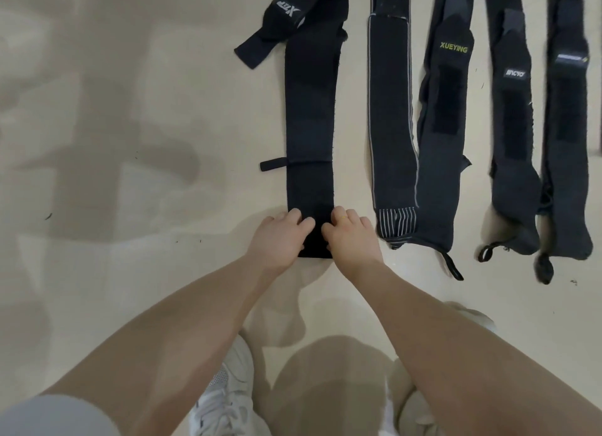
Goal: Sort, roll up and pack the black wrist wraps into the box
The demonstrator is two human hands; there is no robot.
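Near end of 1 flat wrap (311, 126) on the floor (130, 207) is pinched by left hand (280, 237) and right hand (353, 237), fingers curled on its edges. 4 wraps (449, 142) lie just right.

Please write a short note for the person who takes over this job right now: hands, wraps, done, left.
Left hand and right hand: both grip the near end of the leftmost wrap, at the start of its roll.
Four other wraps lie flat to its right, among them the striped wrap and the XUEYING wrap.
Done: wraps laid out side by side.
Left: roll all five and pack them; no box in view.
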